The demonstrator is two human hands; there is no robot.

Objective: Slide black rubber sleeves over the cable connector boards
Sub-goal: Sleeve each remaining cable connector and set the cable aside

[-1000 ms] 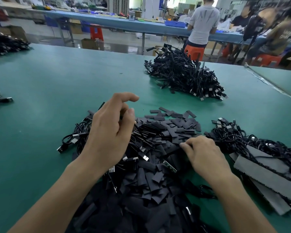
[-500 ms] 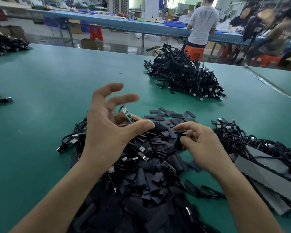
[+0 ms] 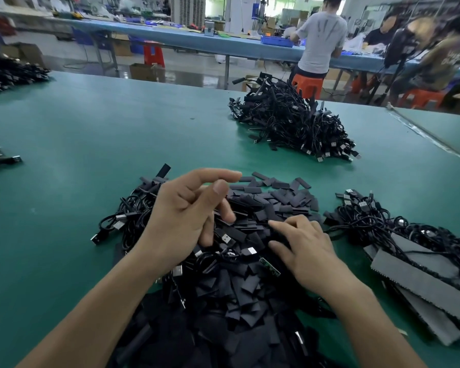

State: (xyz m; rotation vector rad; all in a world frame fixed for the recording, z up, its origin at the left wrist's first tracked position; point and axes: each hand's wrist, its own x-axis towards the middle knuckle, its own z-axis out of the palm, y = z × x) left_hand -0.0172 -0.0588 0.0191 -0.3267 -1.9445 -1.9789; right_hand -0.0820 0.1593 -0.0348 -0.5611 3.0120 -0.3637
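Note:
A heap of flat black rubber sleeves (image 3: 271, 200) and tangled black cables with silver USB plugs (image 3: 226, 239) lies on the green table (image 3: 91, 144) in front of me. My left hand (image 3: 186, 216) hovers over the heap's left side, index finger and thumb stretched out, the other fingers loosely curled down. I see nothing held in it. My right hand (image 3: 306, 248) rests on the sleeves with fingers spread. A small green connector board (image 3: 270, 266) lies bare on the heap just under my right thumb.
A big pile of black cables (image 3: 290, 123) sits at the far middle of the table. Another cable bundle (image 3: 383, 224) and grey foam strips (image 3: 422, 282) lie at the right. More cables (image 3: 0, 158) lie at the left edge. People work at a blue bench (image 3: 197, 35) behind.
Both hands have dropped from mid-air back onto the heap. The green board that my left fingers held and the sleeve in my right hand are no longer seen in them.

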